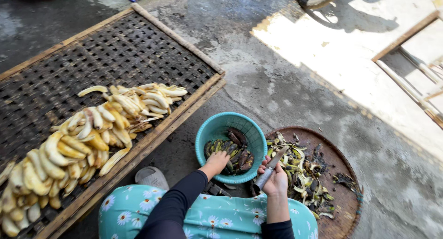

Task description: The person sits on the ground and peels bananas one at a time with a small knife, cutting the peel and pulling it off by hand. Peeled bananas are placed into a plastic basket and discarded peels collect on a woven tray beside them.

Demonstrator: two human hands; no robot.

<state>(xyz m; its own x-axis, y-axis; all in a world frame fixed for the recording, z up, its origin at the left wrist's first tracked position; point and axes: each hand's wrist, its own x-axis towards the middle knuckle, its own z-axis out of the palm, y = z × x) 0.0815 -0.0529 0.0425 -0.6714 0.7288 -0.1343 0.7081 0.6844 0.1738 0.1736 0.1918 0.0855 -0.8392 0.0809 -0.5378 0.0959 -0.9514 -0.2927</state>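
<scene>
Rough concrete ground, half in shade and half in bright sun, holds everything. On the person's left lies a long woven drying rack in a wooden frame, with peeled bananas heaped pale yellow along its near edge. Close in front sits a teal plastic basin of dark, blackened unpeeled bananas, and beside it a round woven tray piled with discarded peels.

The left hand reaches into the basin, fingers curled down onto one of the dark fruits — whether it has actually closed on it I cannot tell. The right hand is wrapped around the handle of a small knife, blade pointing up over the tray.

Fruit this overripe looks soft, light and easily bruised, the skin probably slick; I would judge it best taken gently around the middle rather than pinched at the tips.
</scene>
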